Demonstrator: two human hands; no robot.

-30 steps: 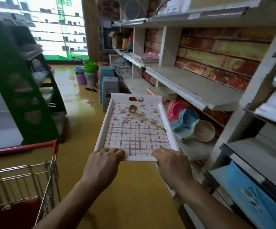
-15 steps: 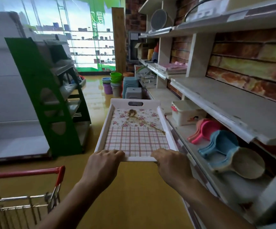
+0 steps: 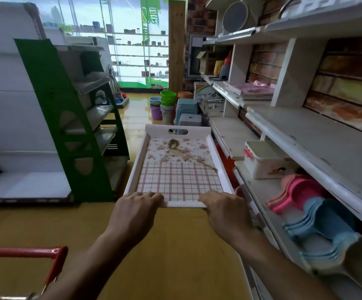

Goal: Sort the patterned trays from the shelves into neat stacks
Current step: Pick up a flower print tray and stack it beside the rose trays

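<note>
A white patterned tray point(image 3: 179, 169), floral at its far half and red-checked at its near half, hangs level in the aisle in front of me. My left hand point(image 3: 135, 211) grips its near rim at the left corner, and my right hand point(image 3: 226, 210) grips the same rim at the right corner. A handle slot shows in the tray's far wall. Further along the right shelving, a stack of pink patterned trays point(image 3: 250, 92) lies flat on a middle shelf.
White shelving point(image 3: 305, 135) runs along my right, holding a lidded white box point(image 3: 266, 159) and pink and blue scoops point(image 3: 305, 204). A green rack point(image 3: 71, 118) stands to the left. A red-handled cart point(image 3: 35, 254) sits at bottom left. Buckets and stools point(image 3: 171, 107) block the aisle ahead.
My view has swung left along the aisle, so the right shelving slid rightward and the cart dropped toward the corner. Both hands keep the same grip on the tray.
</note>
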